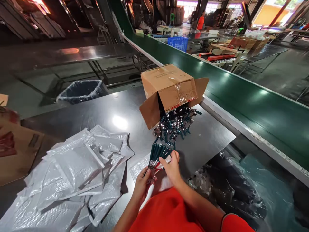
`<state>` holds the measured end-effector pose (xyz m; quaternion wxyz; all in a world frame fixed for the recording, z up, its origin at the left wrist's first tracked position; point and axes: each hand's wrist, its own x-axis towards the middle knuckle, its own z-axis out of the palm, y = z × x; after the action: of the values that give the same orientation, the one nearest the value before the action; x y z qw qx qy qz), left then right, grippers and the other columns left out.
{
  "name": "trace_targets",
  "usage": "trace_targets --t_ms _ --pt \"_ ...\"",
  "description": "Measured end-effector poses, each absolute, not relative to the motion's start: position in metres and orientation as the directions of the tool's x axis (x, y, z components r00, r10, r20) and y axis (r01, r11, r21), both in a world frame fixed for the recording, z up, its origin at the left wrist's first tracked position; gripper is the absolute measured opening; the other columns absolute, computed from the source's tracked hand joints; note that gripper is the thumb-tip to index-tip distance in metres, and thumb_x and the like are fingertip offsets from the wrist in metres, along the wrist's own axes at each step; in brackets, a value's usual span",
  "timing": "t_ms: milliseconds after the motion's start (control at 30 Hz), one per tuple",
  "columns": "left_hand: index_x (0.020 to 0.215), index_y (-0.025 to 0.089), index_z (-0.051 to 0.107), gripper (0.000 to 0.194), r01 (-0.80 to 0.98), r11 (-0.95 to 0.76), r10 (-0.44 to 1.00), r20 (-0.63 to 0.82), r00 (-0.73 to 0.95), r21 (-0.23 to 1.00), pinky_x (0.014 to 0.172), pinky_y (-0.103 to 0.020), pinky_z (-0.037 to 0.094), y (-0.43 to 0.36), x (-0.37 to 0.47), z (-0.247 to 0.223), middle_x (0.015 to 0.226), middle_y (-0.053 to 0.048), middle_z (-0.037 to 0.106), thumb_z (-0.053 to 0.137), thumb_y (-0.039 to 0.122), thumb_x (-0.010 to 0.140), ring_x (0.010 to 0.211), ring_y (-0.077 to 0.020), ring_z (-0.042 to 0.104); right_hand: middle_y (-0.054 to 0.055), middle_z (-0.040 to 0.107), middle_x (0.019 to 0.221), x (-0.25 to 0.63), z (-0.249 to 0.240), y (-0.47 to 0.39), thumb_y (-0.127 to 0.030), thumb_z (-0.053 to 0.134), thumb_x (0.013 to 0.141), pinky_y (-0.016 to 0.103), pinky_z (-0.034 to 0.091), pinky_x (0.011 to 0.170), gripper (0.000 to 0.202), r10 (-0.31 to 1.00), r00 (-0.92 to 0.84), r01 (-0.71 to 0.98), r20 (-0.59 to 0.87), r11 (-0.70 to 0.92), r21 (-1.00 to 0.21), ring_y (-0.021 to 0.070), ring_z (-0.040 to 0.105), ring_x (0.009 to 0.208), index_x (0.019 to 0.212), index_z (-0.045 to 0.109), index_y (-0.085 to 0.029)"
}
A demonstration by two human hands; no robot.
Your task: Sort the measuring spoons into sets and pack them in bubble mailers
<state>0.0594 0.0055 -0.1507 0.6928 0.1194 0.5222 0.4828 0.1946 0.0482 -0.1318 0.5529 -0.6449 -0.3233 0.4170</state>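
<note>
A fanned bunch of spoons with dark green handles (pixel 158 152) is held over the table's near edge, handles pointing away from me. My left hand (pixel 142 185) is closed round their metal ends, which its fingers mostly hide. My right hand (pixel 172 167) grips the handles from the right, thumb on top and fingers at the far side. Just beyond lies a loose heap of similar green-handled spoons (pixel 172 125), spilling from an open cardboard box (pixel 169 77) tipped on its side. Partly beneath my hands is a flat white padded mailer (pixel 136 167).
A large pile of white bubble mailers (pixel 74 161) covers the left of the metal table (pixel 207 129). A green conveyor belt (pixel 217 75) runs behind the box. A lined bin (pixel 82 91) stands beyond the table; plastic bags (pixel 256 183) lie at right. A person (pixel 201 22) is far off.
</note>
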Motion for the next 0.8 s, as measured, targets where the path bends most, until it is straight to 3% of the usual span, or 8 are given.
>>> trace_targets --t_ms 100,200,267,367,467,533,667,800 --pt "0.091 0.019 0.059 0.06 -0.64 0.443 0.774 -0.628 -0.08 0.628 0.051 -0.021 0.052 0.006 0.059 -0.143 0.077 -0.001 0.075 0.094 0.045 0.048 0.056 -0.013 0.067 0.008 0.059 0.121 0.205 -0.135 0.032 -0.035 0.081 0.06 0.044 0.036 0.109 0.056 0.861 0.49 0.002 -0.138 -0.159 -0.987 0.0274 0.05 0.119 0.111 0.061 -0.023" --pt "0.088 0.021 0.059 0.05 -0.704 0.386 0.745 -0.651 -0.143 0.596 0.053 -0.02 0.055 0.007 0.057 -0.137 0.076 0.002 0.075 0.092 0.036 0.054 0.059 -0.0134 0.069 0.009 0.06 0.121 0.207 -0.137 0.022 -0.037 0.083 0.058 0.043 0.043 0.103 0.066 0.832 0.459 -0.261 -0.313 -0.21 -0.942 0.0258 0.055 0.116 0.115 0.054 -0.024" --pt "0.091 0.021 0.061 0.044 -0.717 0.396 0.747 -0.655 -0.11 0.573 0.05 -0.019 0.054 0.005 0.056 -0.132 0.078 0.001 0.075 0.09 0.032 0.06 0.057 -0.0127 0.069 0.007 0.064 0.116 0.203 -0.132 0.023 -0.035 0.086 0.054 0.04 0.05 0.095 0.069 0.868 0.232 -0.518 -0.438 -0.271 -0.811 0.0251 0.062 0.109 0.114 0.053 -0.025" --pt "0.099 0.018 0.065 0.045 -0.684 0.514 0.757 -0.649 0.076 0.518 0.049 -0.019 0.053 0.001 0.057 -0.127 0.083 -0.004 0.075 0.088 0.035 0.064 0.056 -0.0115 0.066 0.006 0.071 0.108 0.196 -0.113 0.038 -0.031 0.088 0.05 0.036 0.056 0.08 0.067 0.914 -0.156 -0.701 -0.375 -0.37 -0.609 0.0251 0.069 0.098 0.11 0.057 -0.024" --pt "0.108 0.017 0.067 0.061 -0.614 0.643 0.715 -0.647 0.266 0.458 0.042 -0.019 0.047 -0.003 0.06 -0.123 0.089 -0.009 0.075 0.084 0.056 0.063 0.058 -0.0129 0.065 0.006 0.074 0.103 0.193 -0.093 0.053 -0.026 0.087 0.05 0.033 0.056 0.069 0.063 0.915 -0.278 -0.698 -0.292 -0.401 -0.594 0.0245 0.072 0.087 0.107 0.061 -0.022" --pt "0.108 0.017 0.067 0.069 -0.584 0.679 0.689 -0.661 0.298 0.445 0.038 -0.017 0.04 -0.004 0.062 -0.12 0.085 -0.009 0.075 0.08 0.066 0.061 0.056 -0.0129 0.063 0.005 0.075 0.099 0.192 -0.087 0.055 -0.024 0.087 0.051 0.032 0.056 0.067 0.059 0.915 -0.273 -0.669 -0.297 -0.402 -0.625 0.0231 0.072 0.081 0.106 0.063 -0.021" --pt "0.093 0.013 0.067 0.059 -0.521 0.716 0.648 -0.72 0.248 0.465 0.035 -0.015 0.025 -0.003 0.067 -0.119 0.066 -0.004 0.067 0.076 0.064 0.065 0.046 -0.0089 0.054 0.003 0.075 0.094 0.189 -0.09 0.049 -0.03 0.085 0.06 0.034 0.056 0.076 0.051 0.945 -0.18 -0.597 -0.272 -0.324 -0.734 0.0209 0.072 0.077 0.107 0.065 -0.021" --pt "0.066 0.015 0.059 0.057 -0.526 0.682 0.651 -0.749 0.121 0.507 0.034 -0.016 0.021 -0.004 0.072 -0.124 0.052 0.0 0.059 0.076 0.069 0.058 0.039 -0.0077 0.047 0.006 0.072 0.114 0.185 -0.096 0.041 -0.028 0.086 0.062 0.041 0.051 0.096 0.061 0.97 -0.194 -0.344 -0.149 -0.21 -0.915 0.0271 0.067 0.107 0.119 0.064 -0.024"
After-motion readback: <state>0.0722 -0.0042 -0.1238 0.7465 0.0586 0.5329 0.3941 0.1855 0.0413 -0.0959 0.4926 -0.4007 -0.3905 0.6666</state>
